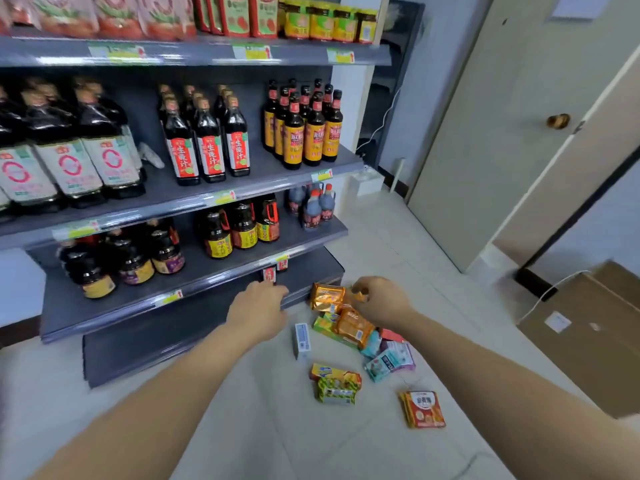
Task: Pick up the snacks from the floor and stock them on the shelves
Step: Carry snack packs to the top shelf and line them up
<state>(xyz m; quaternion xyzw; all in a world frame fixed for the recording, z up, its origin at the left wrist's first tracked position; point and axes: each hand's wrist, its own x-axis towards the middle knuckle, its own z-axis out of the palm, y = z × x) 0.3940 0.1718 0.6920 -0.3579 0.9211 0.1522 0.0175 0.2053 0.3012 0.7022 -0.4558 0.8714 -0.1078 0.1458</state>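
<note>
Right grip (pixel 379 299) is closed on a small orange packet (pixel 358 295), pinched at the far end of the snack pile (pixel 360 341) on the floor (pixel 242 410). How the packet's long axis runs is hidden by the fingers. The pile lies just right of the corner of the bottom shelf (pixel 311 268). Left grip (pixel 258 306) is at that shelf's lip. Its fingers point away from us, so we cannot tell whether they are released or grasping. The shelf lies left of and beyond the pinched packet, so we judge the next move to be a short carry leftward over the lip. Right grip is nearer the pile. Bare shelf shows beside two small red packs (pixel 269 274). Open floor lies near. A cardboard box (pixel 588 341) sits well to the right.
</note>
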